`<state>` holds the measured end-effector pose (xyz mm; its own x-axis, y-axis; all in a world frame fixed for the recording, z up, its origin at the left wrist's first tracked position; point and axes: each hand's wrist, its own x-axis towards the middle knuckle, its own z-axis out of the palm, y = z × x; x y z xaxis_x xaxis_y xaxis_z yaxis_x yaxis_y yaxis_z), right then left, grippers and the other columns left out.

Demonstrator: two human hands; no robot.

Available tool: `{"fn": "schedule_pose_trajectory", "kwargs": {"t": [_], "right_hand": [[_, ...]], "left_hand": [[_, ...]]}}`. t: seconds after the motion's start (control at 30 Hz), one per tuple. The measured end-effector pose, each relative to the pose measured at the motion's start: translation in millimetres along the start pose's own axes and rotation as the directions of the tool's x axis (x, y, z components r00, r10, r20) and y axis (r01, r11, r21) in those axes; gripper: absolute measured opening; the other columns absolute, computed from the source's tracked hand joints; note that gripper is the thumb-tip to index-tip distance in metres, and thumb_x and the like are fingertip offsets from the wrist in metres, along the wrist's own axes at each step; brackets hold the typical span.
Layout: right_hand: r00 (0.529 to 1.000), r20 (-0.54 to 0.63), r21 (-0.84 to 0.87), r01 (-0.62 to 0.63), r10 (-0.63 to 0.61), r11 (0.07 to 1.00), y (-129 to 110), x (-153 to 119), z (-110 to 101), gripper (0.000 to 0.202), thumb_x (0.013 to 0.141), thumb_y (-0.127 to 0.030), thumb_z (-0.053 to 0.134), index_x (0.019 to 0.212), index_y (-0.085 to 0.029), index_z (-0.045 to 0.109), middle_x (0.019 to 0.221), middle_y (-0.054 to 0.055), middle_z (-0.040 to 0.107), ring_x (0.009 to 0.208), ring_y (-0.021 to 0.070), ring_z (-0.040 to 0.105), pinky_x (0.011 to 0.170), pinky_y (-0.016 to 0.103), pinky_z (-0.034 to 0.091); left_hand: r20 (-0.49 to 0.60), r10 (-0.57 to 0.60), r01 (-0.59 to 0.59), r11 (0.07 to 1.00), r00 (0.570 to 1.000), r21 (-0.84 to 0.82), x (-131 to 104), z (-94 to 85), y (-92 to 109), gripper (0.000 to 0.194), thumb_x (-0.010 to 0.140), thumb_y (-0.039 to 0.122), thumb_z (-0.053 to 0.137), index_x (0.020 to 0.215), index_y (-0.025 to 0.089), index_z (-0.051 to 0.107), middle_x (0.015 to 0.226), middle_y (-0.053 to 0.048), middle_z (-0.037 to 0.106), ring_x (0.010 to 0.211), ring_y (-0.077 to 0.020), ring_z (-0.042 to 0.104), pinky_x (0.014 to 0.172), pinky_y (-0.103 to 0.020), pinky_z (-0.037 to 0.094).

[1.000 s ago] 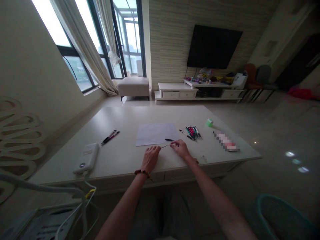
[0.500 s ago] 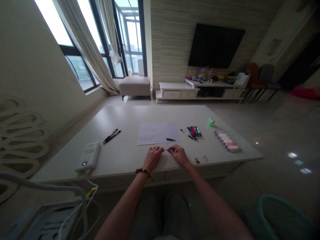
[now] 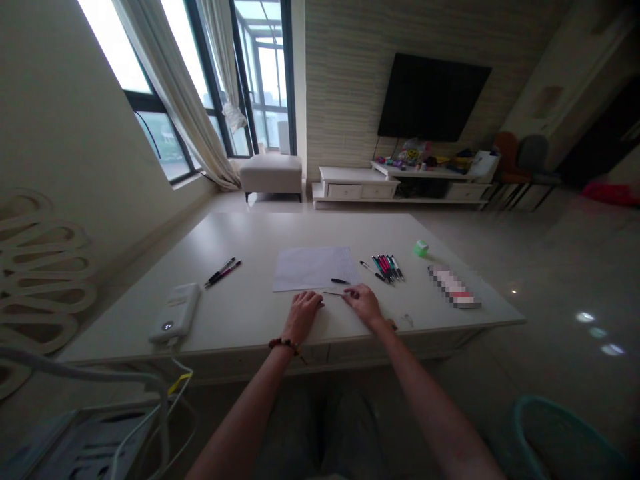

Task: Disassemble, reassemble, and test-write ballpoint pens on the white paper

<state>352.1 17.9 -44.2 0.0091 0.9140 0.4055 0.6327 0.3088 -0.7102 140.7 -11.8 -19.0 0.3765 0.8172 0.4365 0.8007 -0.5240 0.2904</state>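
My right hand [image 3: 364, 304] pinches a thin dark rod [image 3: 333, 293], perhaps a pen refill, whose free end points left. My left hand [image 3: 303, 313] rests near the table's front edge with its fingers curled together; whatever is between them is too small to name. Just beyond the hands, a black pen part [image 3: 341, 281] lies on the lower right of a white paper sheet [image 3: 310, 265]. Several pens [image 3: 387, 267] lie grouped right of the paper, with one pen [image 3: 373, 271] at their left. More pens [image 3: 223, 272] lie at the left.
On the white table [image 3: 250, 230] are a white device [image 3: 176, 312] with a cable at the left, a green container [image 3: 421, 249] and a blurred-out packet [image 3: 454, 287] at the right. Small items lie beside my right wrist. A teal basket [image 3: 525, 427] stands at lower right.
My hands have moved apart. The thin rod, earlier between both hands, has left my left fingers and shifted slightly forward and right with my right hand.
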Motion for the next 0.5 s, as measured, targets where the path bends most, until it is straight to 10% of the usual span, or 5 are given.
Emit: {"fn": "schedule_pose_trajectory", "kwargs": {"t": [0.33, 0.5], "right_hand": [[0.978, -0.195, -0.089, -0.098, 0.079, 0.991, 48.2, -25.4, -60.5, 0.032, 0.08, -0.041, 0.046, 0.079, -0.015, 0.065, 0.08, 0.009, 0.064, 0.07, 0.0182, 0.057, 0.068, 0.029, 0.045], [0.976, -0.217, -0.344, -0.084, 0.008, 0.935, 91.3, -49.6, -113.2, 0.03, 0.079, -0.04, 0.047, 0.079, -0.016, 0.064, 0.077, 0.009, 0.062, 0.074, 0.0202, 0.054, 0.071, 0.031, 0.042]], "left_hand": [[-0.048, -0.148, 0.146, 0.988, 0.988, -0.049, 0.7, -3.4, -5.6, 0.028, 0.077, 0.029, 0.06, 0.105, 0.028, 0.061, 0.105, -0.002, 0.06, 0.101, -0.0195, 0.05, 0.09, -0.036, 0.035], [-0.1, -0.28, 0.283, 0.959, 0.955, 0.016, -24.4, -28.6, -41.9, 0.024, 0.082, 0.024, 0.05, 0.103, 0.024, 0.061, 0.105, -0.003, 0.06, 0.096, -0.0183, 0.052, 0.084, -0.031, 0.04]]}}
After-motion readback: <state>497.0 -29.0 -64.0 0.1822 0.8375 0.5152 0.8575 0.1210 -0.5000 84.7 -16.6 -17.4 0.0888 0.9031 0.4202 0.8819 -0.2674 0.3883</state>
